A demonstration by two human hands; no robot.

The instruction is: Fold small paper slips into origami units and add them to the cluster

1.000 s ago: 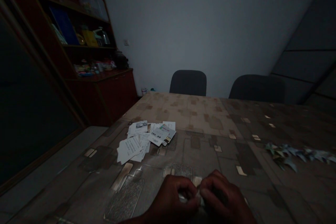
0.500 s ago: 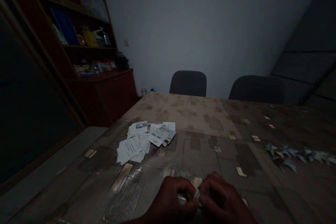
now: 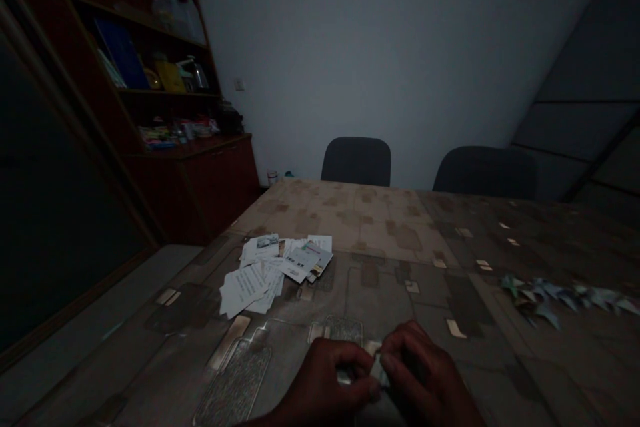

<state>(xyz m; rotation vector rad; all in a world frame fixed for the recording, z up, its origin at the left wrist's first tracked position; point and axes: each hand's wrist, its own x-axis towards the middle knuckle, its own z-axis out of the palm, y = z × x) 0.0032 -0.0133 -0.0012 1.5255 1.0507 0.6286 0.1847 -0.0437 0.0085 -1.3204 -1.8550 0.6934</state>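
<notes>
At the near edge of the patterned table (image 3: 310,213), my left hand (image 3: 333,377) and my right hand (image 3: 425,370) come together, fingertips almost touching. Both pinch a small pale piece of paper (image 3: 379,371), mostly hidden by the fingers. Its exact shape is too dark to make out. Ahead and to the left lies a loose pile of printed paper cards (image 3: 250,283), overlapping one another. Off to the right, apart from my hands, several folded paper pieces (image 3: 545,297) with pointed ends lie in a row.
Two dark chairs (image 3: 356,161) stand behind the table's far edge, against a pale wall (image 3: 360,47). A reddish wooden cabinet (image 3: 220,177) with filled shelves is at the left. The room is dim.
My hands stay together in nearly the same spot. The right fingers have shifted slightly, and more of the pale paper shows between them. The view has tilted a little.
</notes>
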